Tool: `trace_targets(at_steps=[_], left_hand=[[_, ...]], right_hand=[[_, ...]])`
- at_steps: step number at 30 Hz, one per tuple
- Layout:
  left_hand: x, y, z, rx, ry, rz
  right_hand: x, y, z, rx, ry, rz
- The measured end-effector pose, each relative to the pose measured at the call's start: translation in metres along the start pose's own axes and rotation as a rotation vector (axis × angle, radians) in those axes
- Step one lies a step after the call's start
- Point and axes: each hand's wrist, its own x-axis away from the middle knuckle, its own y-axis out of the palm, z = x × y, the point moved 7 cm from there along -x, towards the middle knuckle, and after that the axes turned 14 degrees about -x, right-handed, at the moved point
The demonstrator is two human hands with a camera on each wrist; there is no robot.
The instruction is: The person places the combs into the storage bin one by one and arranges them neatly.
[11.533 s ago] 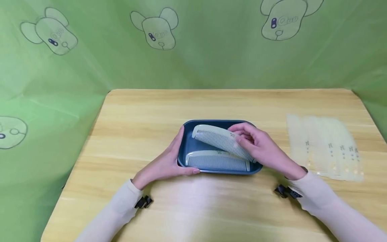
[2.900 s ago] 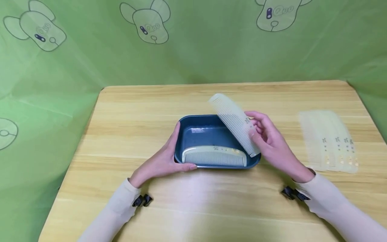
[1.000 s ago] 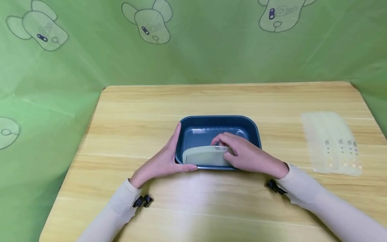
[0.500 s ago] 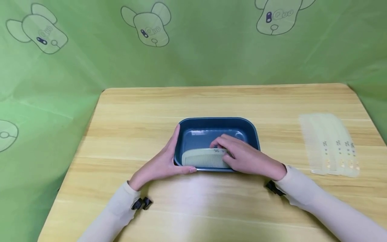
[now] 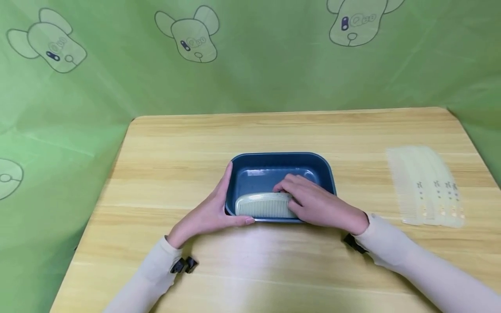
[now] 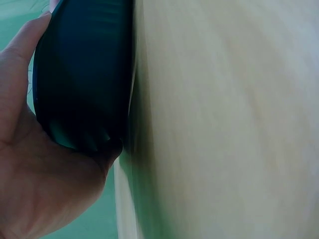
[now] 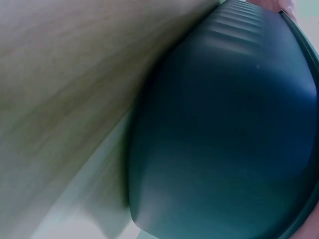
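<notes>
A dark blue rectangular tray [image 5: 274, 157] sits on the table in the head view. My left hand [image 5: 209, 213] grips its left end, thumb over the front rim and fingers along the side; the left wrist view shows this hand [image 6: 47, 174] around the tray's end [image 6: 84, 64]. Inside, a pale translucent comb [image 5: 262, 205] stands on edge along the front wall, teeth downward. My right hand [image 5: 313, 202] reaches in over the right side and pinches that comb's right part, which it hides. Any comb behind it is hard to make out. The right wrist view mostly shows the tray's outer wall [image 7: 224, 124].
Several matching pale combs [image 5: 424, 187] lie fanned and overlapping on the wooden table [image 5: 235, 269], to the right. Behind the table hangs a green cloth [image 5: 266, 78] printed with cartoon heads.
Earlier my right hand held a comb tilted over the tray's right side; it then brought it down along the front wall. The fan at right has fewer combs. My left hand stays put.
</notes>
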Motion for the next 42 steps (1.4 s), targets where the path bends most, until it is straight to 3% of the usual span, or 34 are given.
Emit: trace_targets(at_steps=[13,17,21,23,34,42], left_hand=[[0.002,-0.002,-0.001,-0.001,0.007,0.013],[0.002,-0.001,-0.001,0.006,0.012,0.015],[0.001,-0.001,0.001,0.007,0.025,0.023],[0.001,-0.002,0.002,0.006,0.028,0.025],[-0.003,-0.002,0.002,-0.017,0.017,0.011],[-0.001,-0.001,0.002,-0.009,0.01,0.013]], right_hand=[[0.001,-0.001,-0.004,0.032,-0.001,0.028],[0.007,-0.009,-0.008,0.009,-0.073,0.115],[0.016,-0.026,-0.012,-0.05,-0.187,0.246],[0.022,-0.036,-0.01,-0.091,-0.2,0.313],[0.064,-0.076,0.018,-0.259,-0.056,0.545],[0.091,-0.097,0.042,-0.257,0.022,0.655]])
